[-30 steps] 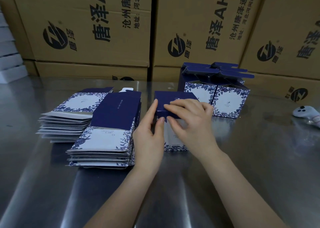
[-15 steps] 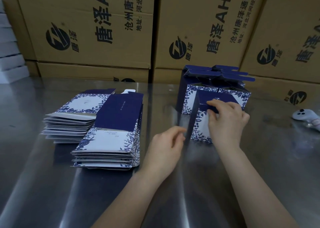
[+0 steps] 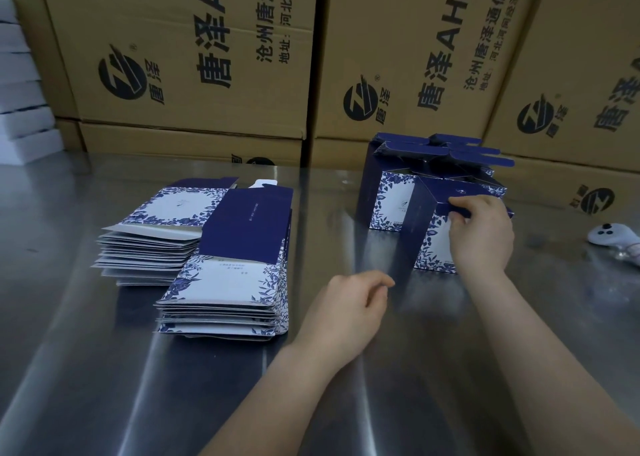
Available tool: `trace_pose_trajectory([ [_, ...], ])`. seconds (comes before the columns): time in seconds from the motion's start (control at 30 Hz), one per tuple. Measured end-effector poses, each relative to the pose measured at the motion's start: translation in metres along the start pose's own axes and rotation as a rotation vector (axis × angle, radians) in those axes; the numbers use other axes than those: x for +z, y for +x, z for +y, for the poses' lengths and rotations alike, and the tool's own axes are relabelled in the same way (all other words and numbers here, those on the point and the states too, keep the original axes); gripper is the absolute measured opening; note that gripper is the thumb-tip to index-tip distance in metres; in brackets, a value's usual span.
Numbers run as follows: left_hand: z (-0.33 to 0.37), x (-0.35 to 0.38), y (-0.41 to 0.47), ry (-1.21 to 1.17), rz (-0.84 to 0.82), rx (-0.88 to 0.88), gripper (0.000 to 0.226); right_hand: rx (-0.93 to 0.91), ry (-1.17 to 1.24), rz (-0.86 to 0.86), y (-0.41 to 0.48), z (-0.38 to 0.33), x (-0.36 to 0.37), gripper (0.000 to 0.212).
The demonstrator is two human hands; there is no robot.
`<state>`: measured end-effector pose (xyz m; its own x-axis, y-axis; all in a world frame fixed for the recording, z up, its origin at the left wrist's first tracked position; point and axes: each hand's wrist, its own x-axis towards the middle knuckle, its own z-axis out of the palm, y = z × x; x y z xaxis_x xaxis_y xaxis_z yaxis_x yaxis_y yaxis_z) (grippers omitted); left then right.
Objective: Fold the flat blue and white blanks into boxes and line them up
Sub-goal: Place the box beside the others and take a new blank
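My right hand [image 3: 483,234] grips the top front edge of a folded blue and white box [image 3: 433,241] standing on the metal table, just in front of a group of folded boxes [image 3: 394,199] with raised blue flaps. My left hand [image 3: 349,313] hovers over the table with loosely curled fingers and holds nothing. Two stacks of flat blanks lie to the left: a near stack [image 3: 235,268] and a far stack [image 3: 162,227].
Large brown cartons [image 3: 194,57] wall off the back of the steel table [image 3: 104,369]. White foam pieces [image 3: 20,92] are stacked at the far left. A white controller [image 3: 613,237] lies at the right edge.
My right hand has carried the folded box from the middle of the table to the right, setting it against the group of boxes. My left hand has let go and drawn back.
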<state>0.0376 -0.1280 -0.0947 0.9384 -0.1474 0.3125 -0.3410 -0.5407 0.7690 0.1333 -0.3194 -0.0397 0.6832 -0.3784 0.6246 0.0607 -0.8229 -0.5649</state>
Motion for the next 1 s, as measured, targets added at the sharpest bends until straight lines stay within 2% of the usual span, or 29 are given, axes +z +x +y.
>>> trace_pose_trajectory([
  [0.17, 0.0, 0.001, 0.001, 0.042, -0.02, 0.002, 0.022, -0.055, -0.034, -0.059, 0.013, 0.007, 0.0, 0.03],
  [0.27, 0.001, 0.002, 0.0, 0.067, -0.024, 0.005, 0.021, -0.111, -0.204, -0.04, 0.018, 0.009, 0.0, 0.027],
  [0.37, 0.002, 0.002, 0.0, 0.076, -0.029, 0.008, 0.021, -0.086, -0.293, -0.023, 0.021, 0.01, 0.002, 0.028],
  [0.57, 0.004, 0.002, -0.001, 0.088, -0.035, 0.016, 0.022, -0.05, -0.305, -0.1, 0.027, 0.012, 0.006, 0.037],
  [0.8, 0.004, 0.003, -0.001, 0.104, -0.039, 0.021, 0.022, -0.059, -0.312, -0.269, 0.043, 0.019, 0.009, 0.046],
  [1.0, 0.005, 0.002, -0.002, 0.114, -0.035, 0.026, 0.023, -0.026, -0.318, -0.331, 0.049, 0.021, 0.012, 0.054],
])
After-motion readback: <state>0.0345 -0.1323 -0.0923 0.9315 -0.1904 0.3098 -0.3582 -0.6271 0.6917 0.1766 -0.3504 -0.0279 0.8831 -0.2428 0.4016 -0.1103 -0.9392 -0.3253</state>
